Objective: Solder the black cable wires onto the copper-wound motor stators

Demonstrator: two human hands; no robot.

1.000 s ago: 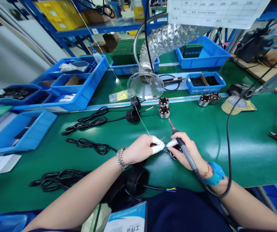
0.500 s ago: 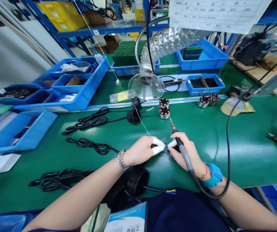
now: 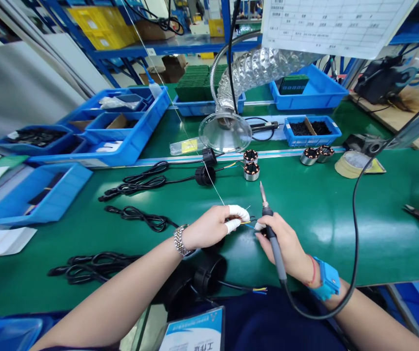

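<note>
My left hand (image 3: 214,224), with white finger cots, pinches a thin solder wire (image 3: 213,184) that runs down from above. Beside its fingertips, thin coloured leads (image 3: 246,224) reach across toward my right hand (image 3: 284,236). That hand is closed around a soldering iron (image 3: 275,246), whose tip points up and away from me. Under its fingers sits a small dark part, mostly hidden; I cannot make out what it is. Beyond the iron's tip stand two copper-wound motor stators (image 3: 251,171). A black cable (image 3: 150,217) leads in behind my left hand.
Black round housings (image 3: 205,175) with coiled cables lie at the left and near my body. A clear fume hood (image 3: 226,132) hangs over the far middle. Blue bins (image 3: 311,131) line the back. Pliers (image 3: 417,212) lie at the right, and the iron's cord loops over my right forearm.
My hands have moved slightly apart, and more of the coloured leads shows between them. The soldering iron stands more upright. The whole view has shifted a little.
</note>
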